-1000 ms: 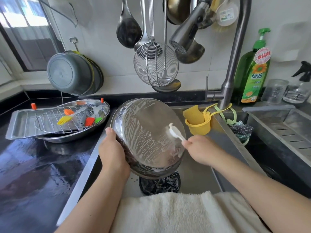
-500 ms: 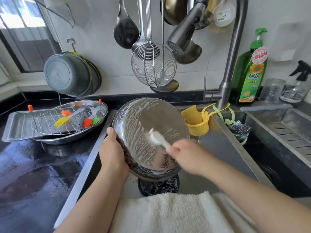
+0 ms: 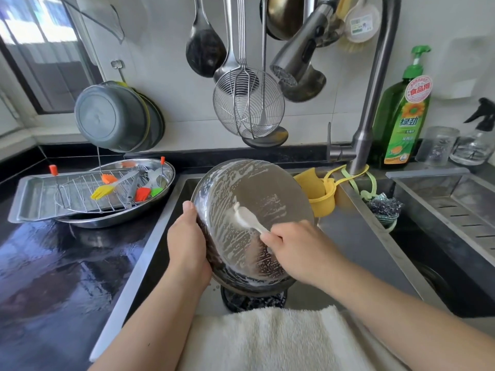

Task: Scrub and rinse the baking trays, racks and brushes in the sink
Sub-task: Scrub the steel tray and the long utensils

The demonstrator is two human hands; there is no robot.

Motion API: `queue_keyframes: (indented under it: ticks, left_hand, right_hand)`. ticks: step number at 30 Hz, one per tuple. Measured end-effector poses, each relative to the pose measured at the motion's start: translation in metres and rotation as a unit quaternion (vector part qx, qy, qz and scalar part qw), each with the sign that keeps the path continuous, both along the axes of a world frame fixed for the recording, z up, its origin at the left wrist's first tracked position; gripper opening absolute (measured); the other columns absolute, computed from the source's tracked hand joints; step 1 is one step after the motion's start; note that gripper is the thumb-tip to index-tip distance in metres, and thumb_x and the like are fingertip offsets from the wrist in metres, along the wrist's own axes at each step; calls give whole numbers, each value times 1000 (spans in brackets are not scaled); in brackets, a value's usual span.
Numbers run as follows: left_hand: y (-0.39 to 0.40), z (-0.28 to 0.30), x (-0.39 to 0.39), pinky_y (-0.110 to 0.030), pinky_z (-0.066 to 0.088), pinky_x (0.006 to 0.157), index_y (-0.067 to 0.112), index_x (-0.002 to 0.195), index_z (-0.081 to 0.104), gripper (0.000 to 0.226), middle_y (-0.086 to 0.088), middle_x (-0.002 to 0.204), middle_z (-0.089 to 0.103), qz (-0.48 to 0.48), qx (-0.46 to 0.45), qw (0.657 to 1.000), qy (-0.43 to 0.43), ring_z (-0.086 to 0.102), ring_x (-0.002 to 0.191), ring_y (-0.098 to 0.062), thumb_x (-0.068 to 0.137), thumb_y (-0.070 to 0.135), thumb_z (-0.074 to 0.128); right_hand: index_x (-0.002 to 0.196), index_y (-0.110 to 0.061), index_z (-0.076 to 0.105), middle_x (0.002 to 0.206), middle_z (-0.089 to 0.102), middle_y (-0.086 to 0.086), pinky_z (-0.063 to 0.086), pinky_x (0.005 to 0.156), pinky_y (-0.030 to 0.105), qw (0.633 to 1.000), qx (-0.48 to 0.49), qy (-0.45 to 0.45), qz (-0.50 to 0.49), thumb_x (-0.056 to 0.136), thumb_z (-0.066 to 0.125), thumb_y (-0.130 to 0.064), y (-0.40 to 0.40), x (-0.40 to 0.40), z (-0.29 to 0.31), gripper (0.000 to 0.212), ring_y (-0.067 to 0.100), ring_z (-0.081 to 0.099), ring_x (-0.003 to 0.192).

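Scrubbing continues: right hand gripping the white brush has swept left across the soapy tray, left hand gripping its rim; rinsing remains.

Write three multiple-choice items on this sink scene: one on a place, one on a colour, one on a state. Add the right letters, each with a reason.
1. Where does the wire rack lie?
A. on the tray left of the sink
B. in the sink
C. hung on the wall

2. What colour is the soap bottle by the tap?
A. blue
B. green
C. white

3. What state is the round pan in?
A. dry and clean
B. full of water
C. streaked with suds

Answers:
1 A: the rack rests on the flat tray on the counter.
2 B: bottle and pump are green.
3 C: white foam streaks cover it where the right hand scrubs with a white brush, the left hand gripping its rim.
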State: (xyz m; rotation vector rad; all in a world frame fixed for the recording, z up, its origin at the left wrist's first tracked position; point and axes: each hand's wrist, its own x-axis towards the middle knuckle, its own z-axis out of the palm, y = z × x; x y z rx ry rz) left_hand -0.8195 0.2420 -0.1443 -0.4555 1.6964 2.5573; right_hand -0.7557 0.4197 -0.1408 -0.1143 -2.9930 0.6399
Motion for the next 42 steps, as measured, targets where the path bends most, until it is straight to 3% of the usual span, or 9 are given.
queue_keyframes:
  ticks: [5,11,18,21,24,26,32,35,42]
  left_hand:
    - [1,-2,-3,-56,55,99,9,89,70,49,-12,101,78,-12,-42,999,26,74,99,-29,96,55,55]
    - [0,-4,-5,-55,54,101,16,77,78,48,-14,103,79,-22,-48,999,15,73,106,-35,97,54,56]
    - [0,-6,-2,-57,53,104,11,98,80,56,-16,106,78,-61,-71,996,5,73,107,-37,101,59,50]
    - [4,-1,3,-44,56,92,6,90,73,58,-10,93,77,-64,-117,991,19,74,91,-32,104,57,48]
    - [8,1,2,-35,45,71,10,87,62,50,-7,77,58,-42,-192,978,64,54,72,-21,107,53,45]
    - [6,1,1,-37,46,73,13,90,64,50,-8,79,59,-51,-192,978,69,54,73,-22,106,56,45]
    - [5,1,4,-36,48,69,6,88,61,54,-8,75,59,-65,-204,971,104,55,68,-20,108,54,43]
    - [4,3,4,-45,58,79,-9,100,63,68,-16,84,70,-87,-162,979,92,65,75,-27,107,55,44]
    - [4,12,10,-49,58,89,-12,109,65,66,-30,105,72,-88,-136,980,120,72,86,-34,108,50,42]
  right_hand:
    - [72,-21,49,81,59,6,53,72,44,994,21,-17,-103,106,30,-51,29,-16,11,49,25,56,74]
    - [73,-21,53,74,59,2,50,58,36,998,-18,-7,-55,106,34,-51,19,-12,5,49,21,56,65]
    - [70,-22,51,68,57,-1,43,50,33,999,-1,40,-17,106,34,-51,5,-3,2,49,19,55,59]
    - [72,-23,52,74,60,3,55,63,42,992,-5,30,-119,106,28,-51,30,-20,10,50,23,59,67]
    - [68,-21,46,76,56,6,45,64,39,997,-2,23,-68,107,31,-51,17,-6,7,50,26,54,71]
    - [66,-20,44,72,55,6,39,59,37,999,-26,24,-3,106,35,-50,1,2,5,51,26,52,68]
    - [66,-21,46,73,55,3,48,65,39,994,-25,28,-105,107,32,-49,27,-13,13,51,25,54,70]
    - [64,-20,44,68,53,3,36,57,37,998,-40,35,-24,106,38,-49,9,-3,4,52,25,49,65]
    - [71,-16,54,74,58,3,41,57,34,981,-69,32,-180,108,32,-45,56,-21,2,52,18,53,65]
